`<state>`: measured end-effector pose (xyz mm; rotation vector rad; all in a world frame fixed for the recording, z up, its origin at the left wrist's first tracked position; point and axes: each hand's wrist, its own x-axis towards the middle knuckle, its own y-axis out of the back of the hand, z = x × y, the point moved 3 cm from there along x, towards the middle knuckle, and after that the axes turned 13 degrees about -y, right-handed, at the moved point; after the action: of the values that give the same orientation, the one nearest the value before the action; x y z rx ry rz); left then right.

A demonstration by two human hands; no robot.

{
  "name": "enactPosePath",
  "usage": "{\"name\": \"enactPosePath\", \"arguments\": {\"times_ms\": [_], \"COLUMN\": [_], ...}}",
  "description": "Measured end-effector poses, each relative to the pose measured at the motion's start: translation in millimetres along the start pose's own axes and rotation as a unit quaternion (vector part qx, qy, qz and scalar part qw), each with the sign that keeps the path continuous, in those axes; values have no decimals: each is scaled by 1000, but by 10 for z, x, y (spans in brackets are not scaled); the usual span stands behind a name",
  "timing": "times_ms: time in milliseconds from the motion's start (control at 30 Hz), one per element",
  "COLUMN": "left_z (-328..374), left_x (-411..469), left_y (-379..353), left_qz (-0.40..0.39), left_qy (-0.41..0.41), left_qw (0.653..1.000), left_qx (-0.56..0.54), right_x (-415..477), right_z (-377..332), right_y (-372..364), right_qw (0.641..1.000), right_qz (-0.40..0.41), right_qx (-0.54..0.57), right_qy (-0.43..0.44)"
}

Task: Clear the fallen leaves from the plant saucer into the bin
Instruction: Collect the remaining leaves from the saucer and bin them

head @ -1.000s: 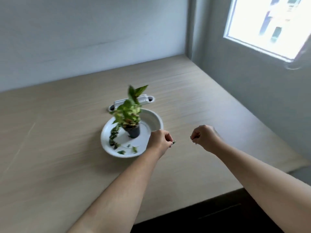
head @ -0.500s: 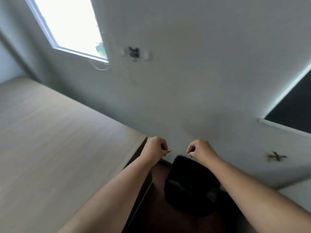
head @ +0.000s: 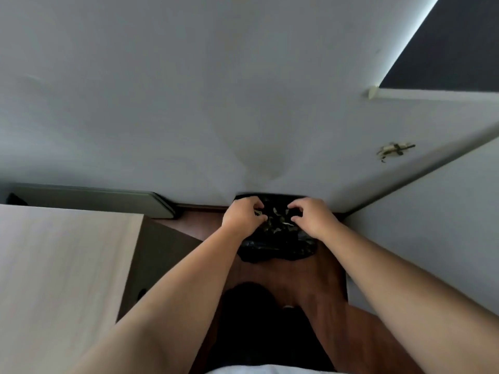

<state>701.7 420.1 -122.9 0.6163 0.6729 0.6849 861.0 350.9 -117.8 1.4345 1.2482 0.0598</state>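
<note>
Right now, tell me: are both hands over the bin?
Yes, the left hand and right hand hover side by side above the black-lined bin, where leaf bits lie.

Black bin (head: 278,248) holds pale, perhaps yellowish leaf bits (head: 275,220); reddish-brown floor (head: 324,287); grey-white wall (head: 189,103).

Two hands — left hand (head: 241,218), right hand (head: 313,217) — one black-lined bin (head: 278,245), one table (head: 62,265), many leaf scraps (head: 278,224).

A pale wooden table (head: 62,265) lay left of the hands; a grey wall (head: 216,90) rose beyond them, brown floor (head: 332,292) beneath.
</note>
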Motion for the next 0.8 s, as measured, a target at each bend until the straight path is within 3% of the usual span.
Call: {"name": "enactPosePath", "arguments": {"times_ms": [167,367,600,800], "left_z": [-118,-121,-201,-582], "left_x": [-50,-460,-1551,-3101], "left_y": [67,425,966,1348], "left_qz": [-41,30,175,307], "left_qy": [7,42,85,195], "left_qw": [999,999,981,932], "left_qx": [20,-1,2,-11], "right_x": [-10,-221,-894,-2007], "right_z": [149,-191,-1242,-2325], "right_y": [-55,184,154,-518], "right_qw": [999,999,982,921], "right_qz": [-28,-22,-16,-65], "right_qx": [-19,-37,-41,-109], "right_qy": [-22,30,185,369]}}
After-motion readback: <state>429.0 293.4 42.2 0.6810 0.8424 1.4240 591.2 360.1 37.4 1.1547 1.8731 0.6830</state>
